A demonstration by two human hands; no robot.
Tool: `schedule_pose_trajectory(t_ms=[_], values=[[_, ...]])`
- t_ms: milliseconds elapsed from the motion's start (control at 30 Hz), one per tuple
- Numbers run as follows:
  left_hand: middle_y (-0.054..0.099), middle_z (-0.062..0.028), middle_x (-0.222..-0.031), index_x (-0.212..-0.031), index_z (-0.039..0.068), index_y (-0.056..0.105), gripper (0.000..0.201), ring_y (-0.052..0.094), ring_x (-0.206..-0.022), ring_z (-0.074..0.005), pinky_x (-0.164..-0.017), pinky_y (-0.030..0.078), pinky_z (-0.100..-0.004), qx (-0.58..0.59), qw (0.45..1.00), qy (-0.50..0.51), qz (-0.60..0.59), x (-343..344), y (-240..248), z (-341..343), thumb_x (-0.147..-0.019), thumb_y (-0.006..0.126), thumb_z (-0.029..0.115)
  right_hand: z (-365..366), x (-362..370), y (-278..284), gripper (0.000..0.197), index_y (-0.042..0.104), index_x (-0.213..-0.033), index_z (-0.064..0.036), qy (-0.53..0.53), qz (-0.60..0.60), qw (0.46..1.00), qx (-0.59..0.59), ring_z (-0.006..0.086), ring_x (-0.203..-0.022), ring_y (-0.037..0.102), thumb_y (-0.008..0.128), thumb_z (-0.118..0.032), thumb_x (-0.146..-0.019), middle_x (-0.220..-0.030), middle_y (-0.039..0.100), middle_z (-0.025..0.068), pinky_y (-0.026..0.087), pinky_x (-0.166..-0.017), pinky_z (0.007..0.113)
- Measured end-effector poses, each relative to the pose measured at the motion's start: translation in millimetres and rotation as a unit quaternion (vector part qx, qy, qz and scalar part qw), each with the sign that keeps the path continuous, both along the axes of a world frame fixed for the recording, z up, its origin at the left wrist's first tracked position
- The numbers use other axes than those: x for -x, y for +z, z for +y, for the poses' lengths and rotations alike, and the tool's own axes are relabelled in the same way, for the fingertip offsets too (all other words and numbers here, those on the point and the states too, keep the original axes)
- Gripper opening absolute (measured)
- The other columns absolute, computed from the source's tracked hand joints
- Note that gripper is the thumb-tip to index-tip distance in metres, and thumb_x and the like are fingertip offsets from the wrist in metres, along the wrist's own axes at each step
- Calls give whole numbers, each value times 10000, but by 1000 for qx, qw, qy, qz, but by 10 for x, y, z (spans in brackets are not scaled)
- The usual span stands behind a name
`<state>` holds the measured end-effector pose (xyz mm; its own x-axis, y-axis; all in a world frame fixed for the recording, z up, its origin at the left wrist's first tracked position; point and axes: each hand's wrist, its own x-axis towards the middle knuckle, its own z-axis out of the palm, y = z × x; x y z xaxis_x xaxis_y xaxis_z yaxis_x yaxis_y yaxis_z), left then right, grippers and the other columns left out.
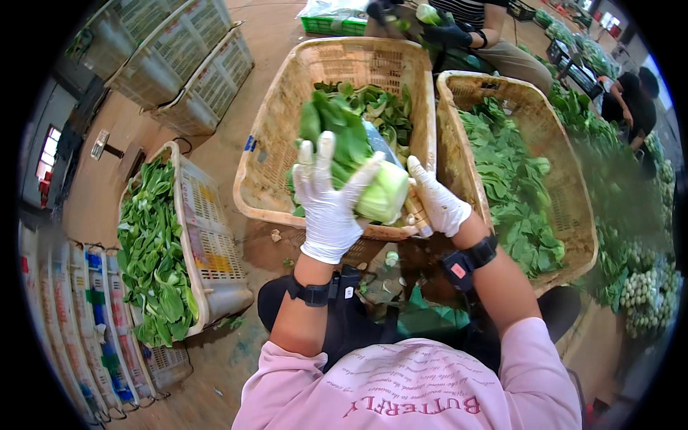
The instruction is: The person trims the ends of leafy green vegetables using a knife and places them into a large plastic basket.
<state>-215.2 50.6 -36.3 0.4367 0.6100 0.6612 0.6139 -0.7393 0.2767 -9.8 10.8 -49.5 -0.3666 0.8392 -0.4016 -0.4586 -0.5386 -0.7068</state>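
Note:
My left hand (pixel 326 204), in a white glove, grips a bunch of leafy bok choy (pixel 358 161) with its pale base turned toward my right hand. My right hand (pixel 437 204), also gloved in white, holds a knife (pixel 390 161) whose blade lies against the vegetable's base. Both hands are over the near rim of a tan woven basket (pixel 272 143) that holds a few loose greens (pixel 380 107).
A second tan basket (pixel 573 208) full of greens stands at the right. A white plastic crate (pixel 208 236) packed with bok choy sits at the left, with empty crates (pixel 179 57) beyond. Other people work at the far side. Trimmings litter the floor.

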Motion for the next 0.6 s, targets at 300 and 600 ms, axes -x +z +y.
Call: schedule_pose_trajectory(t_ms=[300, 600], values=[[291, -132, -1482, -1461, 88, 278, 828, 334, -1341, -260, -1052, 345, -396, 350, 843, -163, -376, -206, -225, 2, -733, 675, 79, 40, 133, -176, 527, 511, -1230, -64, -269, -111, 942, -170, 94, -753, 580, 695, -362, -836, -1001, 613, 37, 481, -582, 221], [578, -95, -1177, -1310, 17, 376, 669, 578, -1069, -204, -917, 489, -350, 572, 504, -211, -612, -231, -340, 50, -812, 737, 279, -6, 487, 60, 461, 521, -1226, 2, -338, -175, 892, -245, 95, -852, 580, 718, -109, -824, -1066, 604, 52, 489, -749, 240]])
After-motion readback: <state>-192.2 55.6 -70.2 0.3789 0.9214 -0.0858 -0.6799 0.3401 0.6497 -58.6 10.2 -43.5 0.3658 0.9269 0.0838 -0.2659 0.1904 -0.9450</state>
